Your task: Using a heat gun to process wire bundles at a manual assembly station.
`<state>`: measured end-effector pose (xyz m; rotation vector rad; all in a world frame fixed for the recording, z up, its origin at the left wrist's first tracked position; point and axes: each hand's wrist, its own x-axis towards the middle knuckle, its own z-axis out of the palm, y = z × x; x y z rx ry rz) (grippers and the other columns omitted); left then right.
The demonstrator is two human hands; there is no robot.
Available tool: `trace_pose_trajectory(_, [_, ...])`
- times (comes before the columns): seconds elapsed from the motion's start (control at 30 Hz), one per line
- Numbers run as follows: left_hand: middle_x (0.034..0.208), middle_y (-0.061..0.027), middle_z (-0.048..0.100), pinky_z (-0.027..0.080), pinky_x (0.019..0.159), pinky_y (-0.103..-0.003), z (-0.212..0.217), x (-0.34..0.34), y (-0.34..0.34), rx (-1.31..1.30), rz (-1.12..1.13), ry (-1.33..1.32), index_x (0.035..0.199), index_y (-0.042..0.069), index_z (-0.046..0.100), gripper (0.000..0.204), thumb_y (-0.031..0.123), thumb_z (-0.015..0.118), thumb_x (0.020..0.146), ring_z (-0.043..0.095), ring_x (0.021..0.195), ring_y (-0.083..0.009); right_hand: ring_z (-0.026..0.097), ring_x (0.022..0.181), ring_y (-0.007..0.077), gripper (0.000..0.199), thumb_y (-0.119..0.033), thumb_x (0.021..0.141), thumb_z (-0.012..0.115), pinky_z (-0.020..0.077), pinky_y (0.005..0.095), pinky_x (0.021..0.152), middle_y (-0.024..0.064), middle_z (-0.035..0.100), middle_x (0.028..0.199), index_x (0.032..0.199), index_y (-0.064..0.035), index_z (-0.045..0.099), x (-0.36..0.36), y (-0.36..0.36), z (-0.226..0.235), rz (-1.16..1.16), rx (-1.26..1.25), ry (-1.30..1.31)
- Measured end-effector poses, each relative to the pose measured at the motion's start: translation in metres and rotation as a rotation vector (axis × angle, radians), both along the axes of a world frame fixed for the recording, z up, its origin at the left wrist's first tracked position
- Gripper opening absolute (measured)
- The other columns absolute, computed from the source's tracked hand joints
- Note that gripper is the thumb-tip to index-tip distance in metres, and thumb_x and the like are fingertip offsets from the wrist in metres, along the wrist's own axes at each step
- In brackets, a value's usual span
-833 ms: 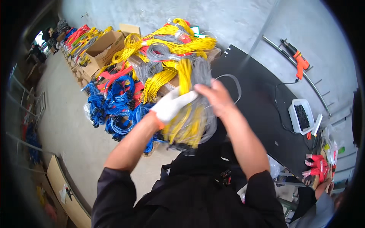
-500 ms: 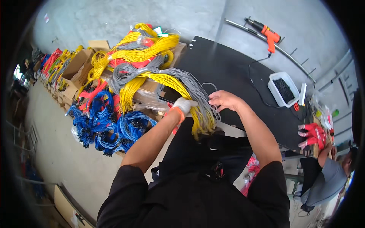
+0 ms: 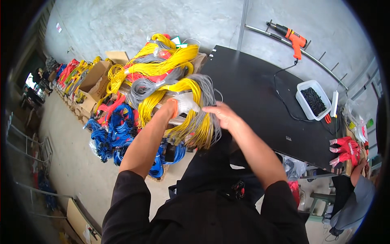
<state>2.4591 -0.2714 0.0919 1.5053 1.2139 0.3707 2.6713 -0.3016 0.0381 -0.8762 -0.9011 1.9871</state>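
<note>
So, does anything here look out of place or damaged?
Nothing looks damaged. The hands hold a yellow and grey wire bundle. Blue wires spill loosely over the floor beside the boxes.

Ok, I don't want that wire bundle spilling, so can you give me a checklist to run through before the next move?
1. Left hand grips the yellow and grey wire bundle: ok, its white-gloved fingers wrap the bundle's top.
2. Right hand supports the bundle: ok, it touches the bundle's side; full grip cannot tell.
3. Bundle ends gathered: not ok, loose ends fan out below the hands.
4. Bare space on the black table beside the bundle: ok.
5. White tray and black cable apart from the bundle: ok.
6. Bundle free of the wire pile behind: cannot tell, they overlap in view.
</note>
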Motion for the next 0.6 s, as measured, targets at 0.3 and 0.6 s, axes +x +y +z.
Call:
trace_pose_trajectory(0.3, [0.130,-0.0136,0.073,0.053,0.103,-0.039,-0.052,-0.021,0.011,-0.145,0.241,-0.334,0.141,0.001,0.064,0.056,0.032,0.078,0.097,0.068,0.117,-0.0234,0.076,0.103,0.0315,0.042,0.000,0.093,0.072,0.0642,0.0510,0.090,0.0183,0.074,0.118,0.133,0.0032,0.060,-0.062,-0.026,-0.054,-0.140,-0.088,-0.026])
trace_pose_trajectory(0.6, [0.145,-0.0151,0.066,0.049,0.113,-0.049,-0.147,-0.068,0.121,-0.632,0.613,-0.968,0.150,0.006,0.060,0.082,0.071,0.059,0.100,0.063,0.128,-0.0318,0.070,0.106,0.0184,0.050,-0.020,0.097,0.076,0.0562,0.0363,0.097,0.0113,0.073,0.123,0.138,0.0027,0.061,-0.083,-0.046,-0.031,0.057,0.111,-0.053])
